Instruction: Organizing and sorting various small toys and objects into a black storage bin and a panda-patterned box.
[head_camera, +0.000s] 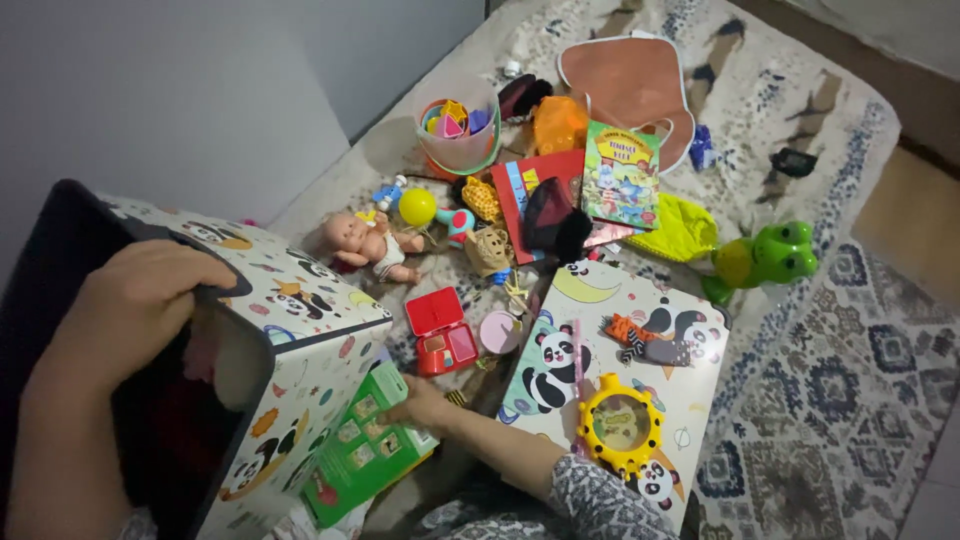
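Note:
My left hand (135, 300) grips the top rim of a panda-print storage box (300, 320), which is tilted with its dark opening toward me. My right hand (425, 405) reaches across low in front and touches the top of a green card box (365, 445) leaning against the storage box's side. The flat panda-print lid (680, 400) lies to the right of that hand, with a yellow ring toy (620, 425) and a small striped toy (640, 335) on it.
Toys are scattered on a patterned rug (840, 400): a baby doll (375, 245), a red case (442, 330), a pink disc (499, 331), a bucket of shapes (458, 125), a children's book (620, 175), a green frog (765, 258), an orange bib (630, 85). A wall stands at left.

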